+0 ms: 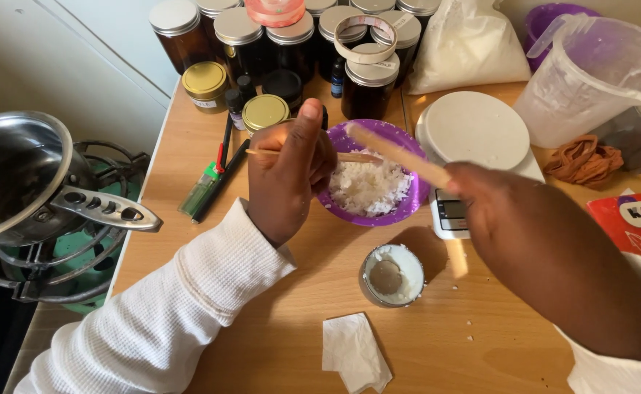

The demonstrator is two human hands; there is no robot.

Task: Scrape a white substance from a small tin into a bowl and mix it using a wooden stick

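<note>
Two hands work over a wooden table (276, 350) whose left edge runs beside a gas burner (58, 277) carrying one steel saucepan (14, 175). Open room: bare wood lies near the viewer, around one folded white paper scrap (353, 354); the far side is crowded.

Left hand (287, 179): back up, thumb raised, fingers curled narrow around a thin wooden stick (349, 156) that lies over the purple bowl (408, 208). White sleeve runs down to the near left.

Right hand (495, 208): fingers closed around a flat wooden stick (397, 153), which slants up-left across the bowl's far rim (fingertips themselves hidden by the back of the hand).

Counts:
- one purple bowl, at table centre, holding white flakes (368, 186);
- one small tin (392, 275), just near of the bowl, with whitish residue inside;
- one white kitchen scale (473, 131), right of the bowl, touching or nearly so;
- one clear measuring jug (590, 76), far right;
- dark jars with silver lids (240, 40) along the far edge (row partly cut off, no exact count);
- two gold-lidded jars (205, 82);
- one green lighter (200, 190) beside a black pen (222, 182), left of the left hand.
</note>
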